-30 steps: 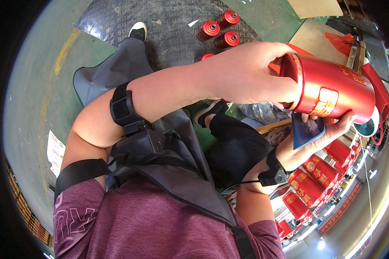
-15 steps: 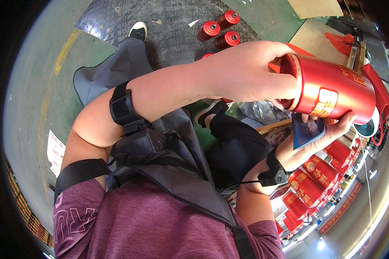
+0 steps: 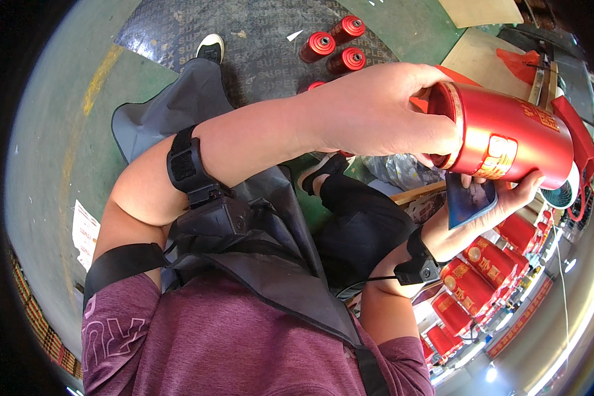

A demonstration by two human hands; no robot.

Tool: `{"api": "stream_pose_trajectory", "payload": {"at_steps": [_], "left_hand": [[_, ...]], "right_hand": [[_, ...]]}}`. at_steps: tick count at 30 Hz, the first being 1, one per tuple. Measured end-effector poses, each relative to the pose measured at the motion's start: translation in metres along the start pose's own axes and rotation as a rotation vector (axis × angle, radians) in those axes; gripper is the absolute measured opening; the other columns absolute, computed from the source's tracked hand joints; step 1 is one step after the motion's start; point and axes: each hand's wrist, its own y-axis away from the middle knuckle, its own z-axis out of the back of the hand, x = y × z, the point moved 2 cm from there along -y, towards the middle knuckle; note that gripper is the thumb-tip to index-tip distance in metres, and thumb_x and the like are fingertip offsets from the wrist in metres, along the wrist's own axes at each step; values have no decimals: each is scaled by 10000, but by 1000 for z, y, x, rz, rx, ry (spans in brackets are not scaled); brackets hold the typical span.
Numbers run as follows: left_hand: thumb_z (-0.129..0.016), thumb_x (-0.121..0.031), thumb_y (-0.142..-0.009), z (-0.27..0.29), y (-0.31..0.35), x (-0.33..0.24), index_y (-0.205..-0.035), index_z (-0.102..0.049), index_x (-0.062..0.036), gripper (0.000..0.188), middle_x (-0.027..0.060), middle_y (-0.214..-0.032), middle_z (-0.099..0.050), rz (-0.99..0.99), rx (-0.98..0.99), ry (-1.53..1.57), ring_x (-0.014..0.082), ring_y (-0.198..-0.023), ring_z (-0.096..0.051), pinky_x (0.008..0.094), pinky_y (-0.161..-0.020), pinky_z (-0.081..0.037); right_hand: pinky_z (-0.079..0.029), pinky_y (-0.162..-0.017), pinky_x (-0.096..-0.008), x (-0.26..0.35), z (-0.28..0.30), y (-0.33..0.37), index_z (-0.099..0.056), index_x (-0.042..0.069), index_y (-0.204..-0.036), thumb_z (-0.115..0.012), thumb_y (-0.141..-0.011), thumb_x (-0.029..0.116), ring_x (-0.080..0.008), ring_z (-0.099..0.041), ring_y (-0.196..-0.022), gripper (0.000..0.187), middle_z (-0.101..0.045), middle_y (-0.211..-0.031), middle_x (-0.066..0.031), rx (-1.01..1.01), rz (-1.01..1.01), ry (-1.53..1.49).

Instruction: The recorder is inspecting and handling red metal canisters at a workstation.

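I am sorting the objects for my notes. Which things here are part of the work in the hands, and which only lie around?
In the work:
- red can, left hand over its end
- dark card in the right hand

Lying around:
- red cans on the dark mat
- boxed red cans
- white paper on the floor

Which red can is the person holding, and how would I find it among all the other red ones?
Start at the big bare arm across the middle and follow it to the left hand. That hand grips the end of a large red can with a gold label, lying sideways, with the right hand beneath it. Only this can is off the floor, in hands.
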Motion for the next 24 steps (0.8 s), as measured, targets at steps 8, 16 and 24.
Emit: {"api": "stream_pose_trajectory", "payload": {"at_steps": [8, 16, 24], "left_hand": [[-575, -35, -876, 1, 1, -1, -1392, -370, 60, 563, 141, -1221, -605, -5, 1, -8, 181, -1035, -635, 315, -825, -552], [-609, 10, -841, -2, 4, -5, -1408, -337, 61, 632, 139, -1227, -591, -85, 35, -34, 167, -1042, -618, 287, -820, -532], [-750, -295, -669, -8, 6, -3, -1321, -436, 116, 831, 210, -1129, -633, -213, -203, -174, 241, -1048, -637, 330, -908, -508]], "right_hand": [[-495, -944, -493, 0, 4, -1, -530, 167, -1309, -663, -819, 575, -223, -592, -1116, 651, -585, -1257, -46, -36, 10, 48], [-434, -1028, -528, -2, 4, 0, -443, 134, -1392, -657, -817, 586, -277, -514, -1231, 762, -502, -1364, -93, 65, 37, -58], [-478, -1004, -480, -13, 34, -29, -446, 110, -1359, -652, -819, 600, -271, -541, -1197, 757, -528, -1316, -97, 163, 124, -158]]}}
